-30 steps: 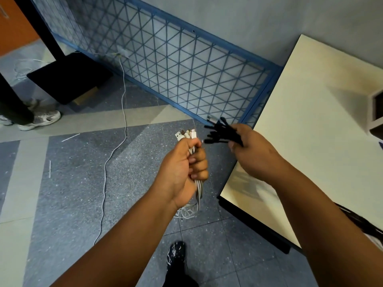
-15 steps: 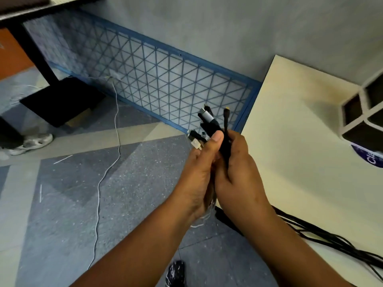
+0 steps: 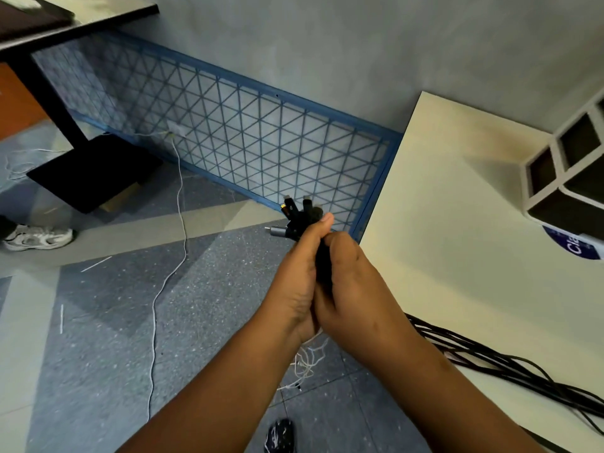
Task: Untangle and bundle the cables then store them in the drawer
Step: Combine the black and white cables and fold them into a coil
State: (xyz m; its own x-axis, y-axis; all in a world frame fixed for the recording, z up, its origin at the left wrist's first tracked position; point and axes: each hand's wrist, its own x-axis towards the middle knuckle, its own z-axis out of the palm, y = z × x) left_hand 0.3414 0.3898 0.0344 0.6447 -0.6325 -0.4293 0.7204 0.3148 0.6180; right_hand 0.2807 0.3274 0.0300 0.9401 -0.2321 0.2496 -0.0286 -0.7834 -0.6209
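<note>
Cable bundle (image 3: 302, 220), black connector ends uppermost: gripped between left hand (image 3: 295, 286) and right hand (image 3: 351, 289), both closed round it, above floor just beside worktop (image 3: 457, 197); white strands (image 3: 307, 358) dangling beneath.

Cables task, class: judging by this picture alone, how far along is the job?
Done: plug ends gathered together. In hand: left hand and right hand both grip them; white cables dangle below, black cables trail over the table. Left: bundling, storing; no drawer visible.
</note>
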